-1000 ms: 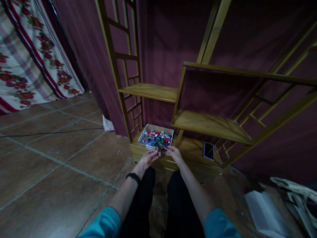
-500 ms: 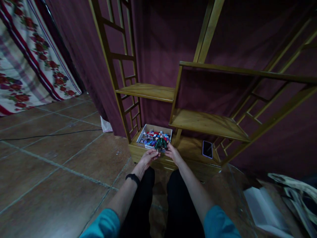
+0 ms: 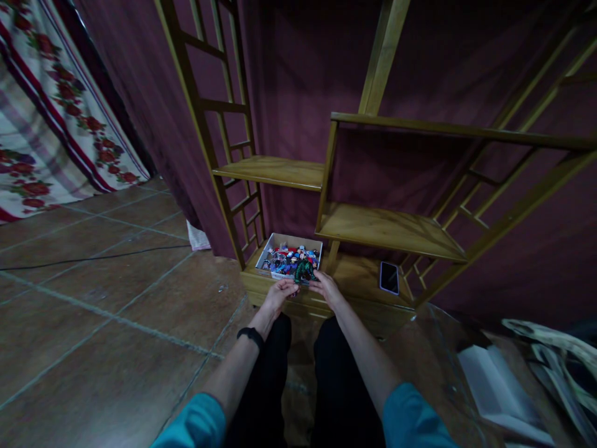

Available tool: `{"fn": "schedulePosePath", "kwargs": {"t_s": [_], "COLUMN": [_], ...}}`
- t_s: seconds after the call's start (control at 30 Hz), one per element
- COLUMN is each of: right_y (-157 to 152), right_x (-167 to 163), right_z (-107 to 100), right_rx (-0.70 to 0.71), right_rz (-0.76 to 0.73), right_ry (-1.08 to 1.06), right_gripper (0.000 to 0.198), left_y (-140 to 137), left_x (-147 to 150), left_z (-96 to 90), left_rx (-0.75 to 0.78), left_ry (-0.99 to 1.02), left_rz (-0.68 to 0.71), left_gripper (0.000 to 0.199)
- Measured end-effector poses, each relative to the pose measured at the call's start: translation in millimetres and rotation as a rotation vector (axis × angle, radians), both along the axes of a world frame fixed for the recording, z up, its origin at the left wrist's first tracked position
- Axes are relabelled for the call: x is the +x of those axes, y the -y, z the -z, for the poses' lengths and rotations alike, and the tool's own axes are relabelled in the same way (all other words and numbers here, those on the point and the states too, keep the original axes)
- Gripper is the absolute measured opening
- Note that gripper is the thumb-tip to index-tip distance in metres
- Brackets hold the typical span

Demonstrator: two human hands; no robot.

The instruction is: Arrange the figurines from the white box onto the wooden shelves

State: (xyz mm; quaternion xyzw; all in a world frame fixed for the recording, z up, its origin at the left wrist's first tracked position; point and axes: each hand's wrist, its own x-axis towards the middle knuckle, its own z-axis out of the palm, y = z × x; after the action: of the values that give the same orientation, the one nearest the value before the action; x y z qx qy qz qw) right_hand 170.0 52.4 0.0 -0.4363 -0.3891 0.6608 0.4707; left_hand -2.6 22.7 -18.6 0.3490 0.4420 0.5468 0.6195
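L arm (image 3: 233,376) & R arm (image 3: 366,351) both reach fwd & down, slanting in twd each other. L grip (image 3: 282,291) has its fingertips pinched tog.; R grip (image 3: 325,288) has bent fingers pointing twd the L one. Small gap b/w them.

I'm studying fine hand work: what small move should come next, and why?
Perhaps lift the dark green bundle slightly toward the body: it shows between the left hand and the right hand, at the near edge of the open white box, close to crowded colorful trinkets where it might snag.
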Motion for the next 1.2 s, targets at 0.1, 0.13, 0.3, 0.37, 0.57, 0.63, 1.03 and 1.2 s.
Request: {"fn": "schedulePosePath", "kwargs": {"t_s": [0.1,0.13,0.3,0.37,0.57,0.63,1.03,1.2], "right_y": [-1,-1,3,4,3,2,-3,-4], "right_x": [0,0,-2,-2,-2,-1,3,3], "right_z": [2,2,-1,-1,2,3,7,8], "right_rx": [0.006,0.007,0.043,0.051,0.039,0.028,-0.044,-0.096], "right_rz": [0.066,0.073,0.035,0.035,0.017,0.029,0.048,-0.006], "right_ry": [0.005,0.009,-0.036,-0.062,-0.115,-0.141,-0.274,-0.331], "right_gripper": [0.032,0.031,0.027,0.026,0.018,0.016,0.007,0.01], "left_y": [0,0,1,3,6,6,1,1], "left_x": [1,1,5,7,9,8,3,-1], "left_z": [1.4,1.5,-2.4,-5.2,-9.4,-8.6,-2.6,-2.1], "left_rx": [0.033,0.045,0.08,0.08,0.081,0.088,0.037,0.065], "left_ry": [-0.026,-0.036,-0.076,-0.078,-0.093,-0.092,-0.016,-0.036], "left_rz": [-0.024,-0.035,-0.062,-0.069,0.002,0.034,-0.059,-0.284], "left_gripper": [0.033,0.032,0.032,0.032,0.031,0.031,0.04,0.063]}}
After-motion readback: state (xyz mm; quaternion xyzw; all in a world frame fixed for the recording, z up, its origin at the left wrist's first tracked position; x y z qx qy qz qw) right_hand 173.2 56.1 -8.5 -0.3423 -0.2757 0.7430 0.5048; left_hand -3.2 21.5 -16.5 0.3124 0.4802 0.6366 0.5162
